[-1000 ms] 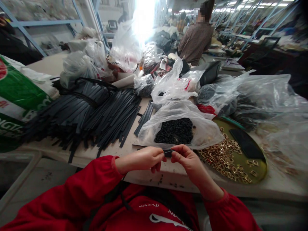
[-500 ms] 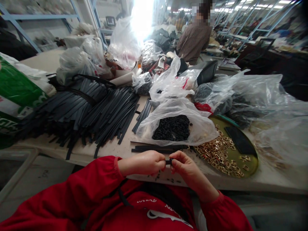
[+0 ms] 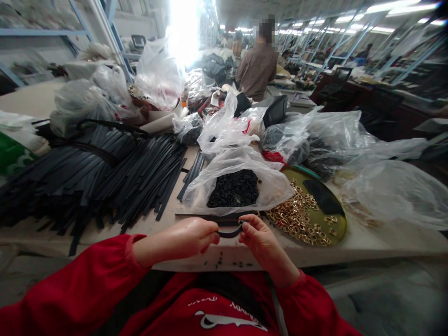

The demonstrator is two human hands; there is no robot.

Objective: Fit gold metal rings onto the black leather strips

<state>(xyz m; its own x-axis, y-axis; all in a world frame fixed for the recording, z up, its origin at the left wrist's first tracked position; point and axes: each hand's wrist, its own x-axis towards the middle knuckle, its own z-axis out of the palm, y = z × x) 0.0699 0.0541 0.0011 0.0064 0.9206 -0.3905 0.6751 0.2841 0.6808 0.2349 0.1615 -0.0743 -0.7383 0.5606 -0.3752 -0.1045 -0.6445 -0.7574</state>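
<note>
A short black strap (image 3: pixel 229 233) runs between my two hands, bowed slightly downward. My left hand (image 3: pixel 196 237) is closed on its left end, and my right hand (image 3: pixel 255 235) pinches the other end between thumb and fingertips. Whatever else the right fingertips may hold is too small to make out. Just beyond the hands lie black strips (image 3: pixel 210 217) on the table. An open plastic bag (image 3: pixel 273 191) behind them holds a heap of small black pieces (image 3: pixel 234 187). To the right, small gold buckles (image 3: pixel 297 210) are heaped on a round yellowish tray (image 3: pixel 339 231).
Bundled long black straps (image 3: pixel 105 163) cover the left of the table (image 3: pixel 385 242). Clear plastic bags (image 3: pixel 315 126) crowd the back. On the tray rests a dark rectangular piece (image 3: pixel 324 197). Small black bits lie near the front edge. A person (image 3: pixel 257 70) stands beyond.
My hands have moved apart, so a longer stretch of the black strap shows between them. The camera view has turned to the right.
</note>
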